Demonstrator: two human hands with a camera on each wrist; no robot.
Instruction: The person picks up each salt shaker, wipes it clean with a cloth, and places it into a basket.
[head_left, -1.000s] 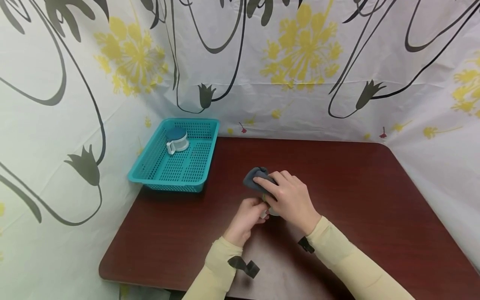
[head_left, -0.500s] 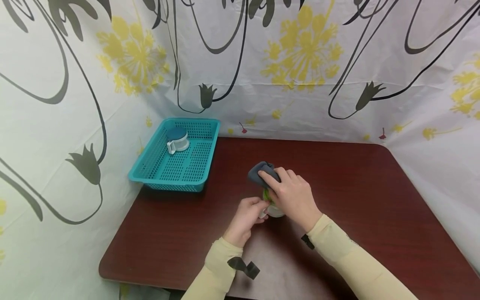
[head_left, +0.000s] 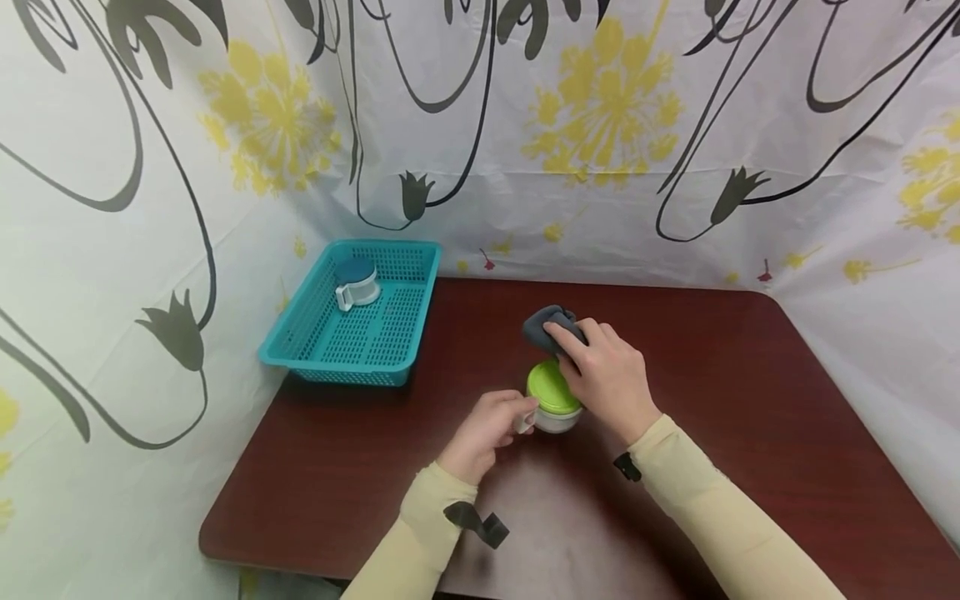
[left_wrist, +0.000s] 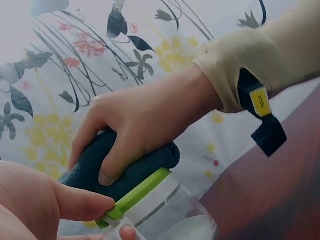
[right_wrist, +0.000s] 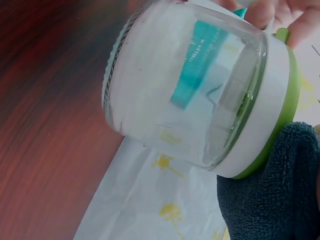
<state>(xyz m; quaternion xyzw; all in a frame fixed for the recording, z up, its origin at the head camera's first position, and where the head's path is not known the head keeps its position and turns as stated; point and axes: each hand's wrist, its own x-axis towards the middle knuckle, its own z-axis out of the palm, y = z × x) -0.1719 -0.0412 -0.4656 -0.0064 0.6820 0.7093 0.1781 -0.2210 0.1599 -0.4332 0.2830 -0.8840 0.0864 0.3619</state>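
Observation:
A clear jar [right_wrist: 170, 90] with a white collar and a bright green lid [head_left: 551, 387] is held above the table in front of me. White contents show through its wall in the wrist views. My left hand [head_left: 489, 432] pinches the white handle [head_left: 525, 422] on the jar's left side, thumb against the lid's edge in the left wrist view. In my right hand [head_left: 613, 379] is a bunched dark blue-grey cloth [head_left: 551, 327]. The cloth overlaps the far edge of the lid in both wrist views; whether it touches I cannot tell.
A turquoise plastic basket [head_left: 386, 333] stands at the table's back left. Inside it lies a similar white-handled jar [head_left: 363, 289] with a blue lid. Patterned white sheeting [head_left: 480, 200] hangs behind and beside the dark red table [head_left: 712, 367].
My right hand has lifted the cloth back and rightward off the lid, so the green top now shows. My left hand keeps its hold on the handle.

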